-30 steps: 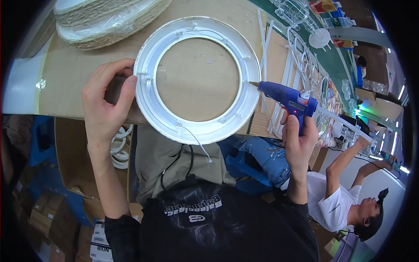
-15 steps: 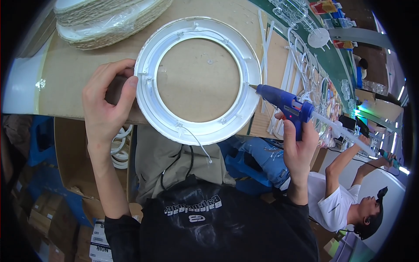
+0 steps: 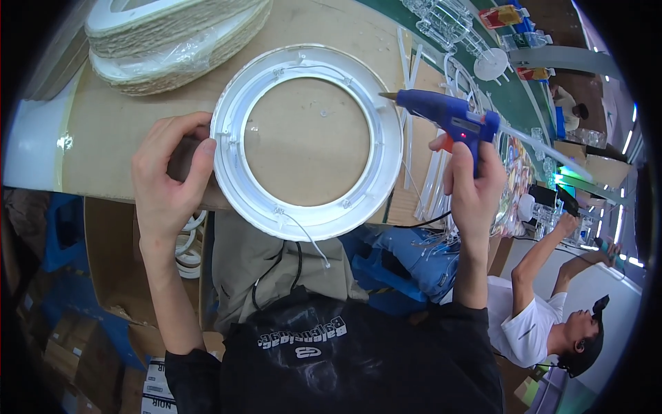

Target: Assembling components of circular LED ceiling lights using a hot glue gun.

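A white ring-shaped lamp frame [image 3: 387,162] sits at the table's near edge, its near part jutting past it. Small clear clips and thin wires lie in its channel, and one white wire [image 3: 312,241] dangles from the near side. My left hand [image 3: 165,179] grips the left rim between thumb and fingers. In my right hand [image 3: 477,196] is a blue hot glue gun [image 3: 434,109] with a small red light and a long clear glue stick out of its back. Its nozzle is over the ring's upper right part; whether it touches cannot be made out.
Stacked textured white rings [image 3: 179,48] lie back left, partly in plastic film. White strips and cables [image 3: 441,165] spread to the right, near clear glass parts [image 3: 448,27]. An open carton [image 3: 114,262] with white rings stands below left. A co-worker [image 3: 531,317] works at the right.
The glue gun has moved up and slightly left, from the ring's right inner channel to its upper right part. The ring has shifted slightly nearer, while my left hand keeps its hold.
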A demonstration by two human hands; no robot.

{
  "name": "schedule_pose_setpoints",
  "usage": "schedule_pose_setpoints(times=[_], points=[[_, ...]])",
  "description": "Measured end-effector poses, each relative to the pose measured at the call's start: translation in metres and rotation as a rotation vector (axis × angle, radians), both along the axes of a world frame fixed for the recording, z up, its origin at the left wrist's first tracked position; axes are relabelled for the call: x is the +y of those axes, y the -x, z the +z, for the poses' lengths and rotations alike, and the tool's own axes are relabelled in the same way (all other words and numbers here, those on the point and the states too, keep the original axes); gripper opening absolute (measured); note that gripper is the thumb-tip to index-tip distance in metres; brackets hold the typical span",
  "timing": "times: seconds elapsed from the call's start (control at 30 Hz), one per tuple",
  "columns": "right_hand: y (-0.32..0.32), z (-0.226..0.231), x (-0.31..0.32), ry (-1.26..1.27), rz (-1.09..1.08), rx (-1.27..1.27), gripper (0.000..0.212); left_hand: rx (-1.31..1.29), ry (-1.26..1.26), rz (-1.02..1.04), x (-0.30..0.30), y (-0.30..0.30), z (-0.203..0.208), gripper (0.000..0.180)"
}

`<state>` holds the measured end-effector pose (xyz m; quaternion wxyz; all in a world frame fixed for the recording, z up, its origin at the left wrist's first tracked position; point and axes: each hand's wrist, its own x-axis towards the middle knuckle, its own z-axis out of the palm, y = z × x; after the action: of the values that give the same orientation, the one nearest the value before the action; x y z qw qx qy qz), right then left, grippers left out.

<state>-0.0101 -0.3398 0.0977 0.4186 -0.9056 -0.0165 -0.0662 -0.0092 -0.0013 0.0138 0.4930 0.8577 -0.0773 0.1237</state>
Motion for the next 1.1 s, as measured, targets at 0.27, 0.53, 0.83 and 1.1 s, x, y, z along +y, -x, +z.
schedule_pose_setpoints(times=[0.27,0.53,0.83,1.1], points=[[-0.026,-0.016,0.003,-0.036,0.079,0.083,0.021,0.011,0.022,-0.002,0.001,0.000,0.001,0.023],[-0.031,-0.013,0.009,-0.035,0.094,0.095,0.021,0.003,0.013,-0.002,0.002,-0.001,0.005,0.023],[-0.031,-0.019,0.016,-0.065,0.043,0.048,0.023,0.007,0.009,-0.004,0.002,-0.001,0.002,0.024],[-0.031,-0.020,0.013,-0.046,0.058,0.075,0.024,0.002,0.021,-0.007,0.002,0.000,0.002,0.024]])
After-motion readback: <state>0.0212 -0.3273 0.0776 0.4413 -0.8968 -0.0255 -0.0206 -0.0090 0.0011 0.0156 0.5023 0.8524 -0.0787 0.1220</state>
